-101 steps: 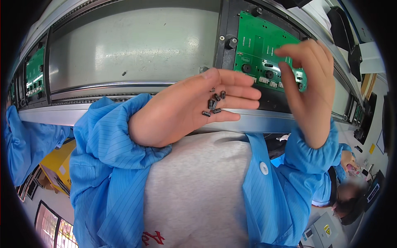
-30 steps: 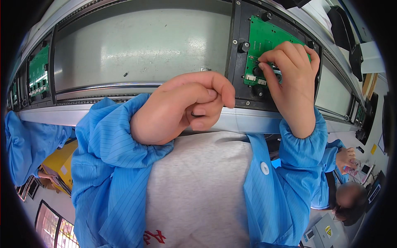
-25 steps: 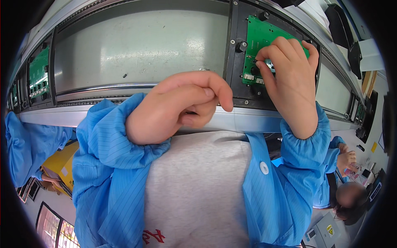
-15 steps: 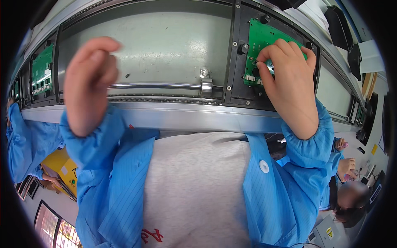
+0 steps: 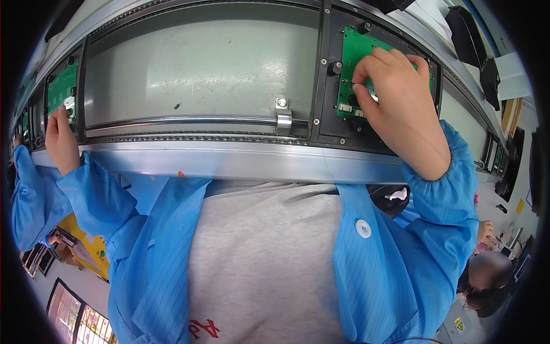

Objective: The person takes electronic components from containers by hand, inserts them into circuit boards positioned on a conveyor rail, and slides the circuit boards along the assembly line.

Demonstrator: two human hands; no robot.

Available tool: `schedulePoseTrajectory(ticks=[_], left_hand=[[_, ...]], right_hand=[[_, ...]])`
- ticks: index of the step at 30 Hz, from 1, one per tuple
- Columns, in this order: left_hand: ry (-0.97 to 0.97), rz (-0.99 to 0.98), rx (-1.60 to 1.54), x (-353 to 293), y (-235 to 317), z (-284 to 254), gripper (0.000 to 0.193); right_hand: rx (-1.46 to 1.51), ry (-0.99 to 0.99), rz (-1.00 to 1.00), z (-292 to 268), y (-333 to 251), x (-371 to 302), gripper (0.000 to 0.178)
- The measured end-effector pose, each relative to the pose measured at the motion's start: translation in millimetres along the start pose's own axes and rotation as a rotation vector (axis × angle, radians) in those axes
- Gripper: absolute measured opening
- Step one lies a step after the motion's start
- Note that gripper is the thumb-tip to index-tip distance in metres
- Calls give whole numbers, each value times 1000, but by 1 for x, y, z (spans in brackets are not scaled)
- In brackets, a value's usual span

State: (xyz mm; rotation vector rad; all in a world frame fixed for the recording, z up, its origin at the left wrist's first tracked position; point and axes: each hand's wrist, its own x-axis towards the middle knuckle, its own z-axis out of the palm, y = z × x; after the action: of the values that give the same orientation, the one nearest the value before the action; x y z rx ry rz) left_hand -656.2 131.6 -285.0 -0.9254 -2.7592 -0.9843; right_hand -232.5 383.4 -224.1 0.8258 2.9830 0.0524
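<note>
My right hand point(image 5: 401, 103) is over the green circuit board point(image 5: 358, 49) on the right, which sits in a black frame. Its thumb and index finger are pinched close together beside small parts near the board's left side; whatever is between them is too small to make out. At the far left, my left hand point(image 5: 62, 140) reaches to another green circuit board point(image 5: 60, 89). Its fingertips are drawn together at a white connector point(image 5: 70, 104) on the lower edge of that board. Whether they grip it is hidden.
Between the two black frames runs a metal rod point(image 5: 195, 121) with a clamp point(image 5: 283, 114), behind a silver rail point(image 5: 246, 163). A small dark piece point(image 5: 176, 106) lies on the pale surface. A co-worker's blue sleeve point(image 5: 37, 200) is at left; another person is at lower right.
My left hand has moved left and down from above the pale surface to the left circuit board. The right hand stays at its board, its forearm shifted slightly right.
</note>
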Motion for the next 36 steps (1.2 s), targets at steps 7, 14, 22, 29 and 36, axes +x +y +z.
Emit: schedulePoseTrajectory(ticks=[7,14,22,29,36], left_hand=[[80,-66,93,6,-10,9,38],[-16,-126,459,20,-32,2,42],[-144,-86,630,22,-41,-12,44],[-237,-38,703,22,-14,-10,45],[-202,82,531,21,-18,-5,45]], right_hand=[[209,-30,34,4,7,-2,10],[73,-36,-123,-2,10,9,8],[205,44,37,-26,13,-3,4],[589,440,325,-53,8,-66,7],[703,389,170,6,-8,-125,13]])
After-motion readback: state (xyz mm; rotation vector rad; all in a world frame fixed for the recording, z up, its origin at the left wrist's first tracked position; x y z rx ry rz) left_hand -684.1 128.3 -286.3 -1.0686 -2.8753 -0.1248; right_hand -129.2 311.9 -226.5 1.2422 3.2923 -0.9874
